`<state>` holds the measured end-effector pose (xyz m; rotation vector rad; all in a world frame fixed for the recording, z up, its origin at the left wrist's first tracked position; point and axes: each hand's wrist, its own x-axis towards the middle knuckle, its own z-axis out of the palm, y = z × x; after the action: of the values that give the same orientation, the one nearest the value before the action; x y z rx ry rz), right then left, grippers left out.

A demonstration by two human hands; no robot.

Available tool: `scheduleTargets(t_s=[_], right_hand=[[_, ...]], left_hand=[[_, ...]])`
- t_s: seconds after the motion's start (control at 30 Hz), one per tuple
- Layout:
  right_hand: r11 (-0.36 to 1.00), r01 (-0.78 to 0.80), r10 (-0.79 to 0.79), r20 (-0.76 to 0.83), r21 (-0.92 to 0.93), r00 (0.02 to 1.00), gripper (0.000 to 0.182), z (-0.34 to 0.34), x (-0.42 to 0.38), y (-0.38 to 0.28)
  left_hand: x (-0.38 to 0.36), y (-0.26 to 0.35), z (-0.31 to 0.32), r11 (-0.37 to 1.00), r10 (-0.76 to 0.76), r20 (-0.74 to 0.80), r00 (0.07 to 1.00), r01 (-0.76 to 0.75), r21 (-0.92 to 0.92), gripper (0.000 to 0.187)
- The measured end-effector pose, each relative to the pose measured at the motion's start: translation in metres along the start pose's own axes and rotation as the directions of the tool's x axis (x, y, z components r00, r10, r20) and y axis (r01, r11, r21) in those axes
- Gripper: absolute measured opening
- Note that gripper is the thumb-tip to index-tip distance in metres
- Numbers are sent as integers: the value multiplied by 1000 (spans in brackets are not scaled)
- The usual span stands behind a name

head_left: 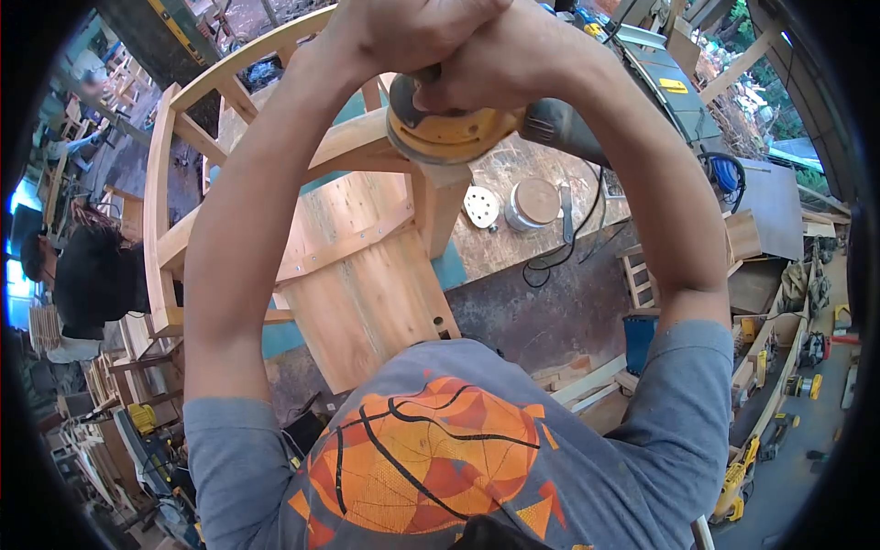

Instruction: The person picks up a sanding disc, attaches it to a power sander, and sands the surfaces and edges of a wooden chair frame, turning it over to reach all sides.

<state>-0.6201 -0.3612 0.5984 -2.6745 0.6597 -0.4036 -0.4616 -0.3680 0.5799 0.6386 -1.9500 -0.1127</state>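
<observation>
Right hand (481, 73) clamped on round yellow-and-black power sander (451, 130), likely to steady it. Left hand (417, 32): can't tell, fingers hidden.

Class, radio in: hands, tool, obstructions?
Right hand on sander, left hand beside it. Sander at wooden frame, contact unclear. Round container nearby, apart from sander.

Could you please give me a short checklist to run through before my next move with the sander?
1. Right hand on the sander: ok, fingers wrapped over its top.
2. Left hand on the sander: cannot tell; it's partly cut off, overlapping the right.
3. Gloves worn: not ok, both hands are bare.
4. Black cord away from the sanding face: ok, it hangs to the right, looping past the bench edge.
5. Abrasive under the sander: cannot tell, hidden from view.
6. Perforated white disc clear of the sander: ok, it lies apart on the bench.
</observation>
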Motion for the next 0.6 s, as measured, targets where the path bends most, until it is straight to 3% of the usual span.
scheduleTargets(t_s=[0.1, 0.2, 0.27, 0.3, 0.33, 0.4, 0.43, 0.53, 0.57, 0.6], right_hand=[[987, 149, -153, -74, -50, 985, 10, -2, 10, 16], [991, 41, -41, 5, -129, 999, 12, -9, 8, 4], [984, -33, 47, 74, -177, 996, 14, -6, -1, -2], [977, 100, -95, 36, -190, 995, 15, -2, 0, 3], [975, 102, -96, 40, -195, 995, 15, -3, -5, 4], [956, -43, 62, 58, -291, 996, 25, -5, -22, -7], [973, 49, -59, -36, -224, 998, 26, -2, -32, -6], [977, 30, -21, 46, -212, 999, 25, -3, -42, -15], [975, -44, 63, 84, -217, 994, 25, -8, -42, -22], [974, -37, 57, 86, -223, 995, 25, -8, -42, -25]], left_hand=[[-1, 10, 0, 999, 37, -22, 999, -37, 3, 34], [-7, 20, 2, 998, -59, -12, 998, 59, -24, 35], [-1, 6, 9, 999, 7, -31, 999, -8, -42, 34], [2, 6, 7, 998, -29, 14, 999, 29, -57, 35], [1, 8, 9, 998, -28, 8, 1000, 28, -57, 35], [-3, 16, 17, 984, -37, -46, 998, 28, -178, 38], [-6, 25, 18, 974, -72, -41, 997, 62, -217, 40], [-8, 45, 19, 954, -198, 26, 980, 198, -227, 43], [-8, 36, 25, 968, -101, -31, 994, 91, -235, 44], [-7, 39, 24, 969, -99, -38, 994, 87, -230, 44]])
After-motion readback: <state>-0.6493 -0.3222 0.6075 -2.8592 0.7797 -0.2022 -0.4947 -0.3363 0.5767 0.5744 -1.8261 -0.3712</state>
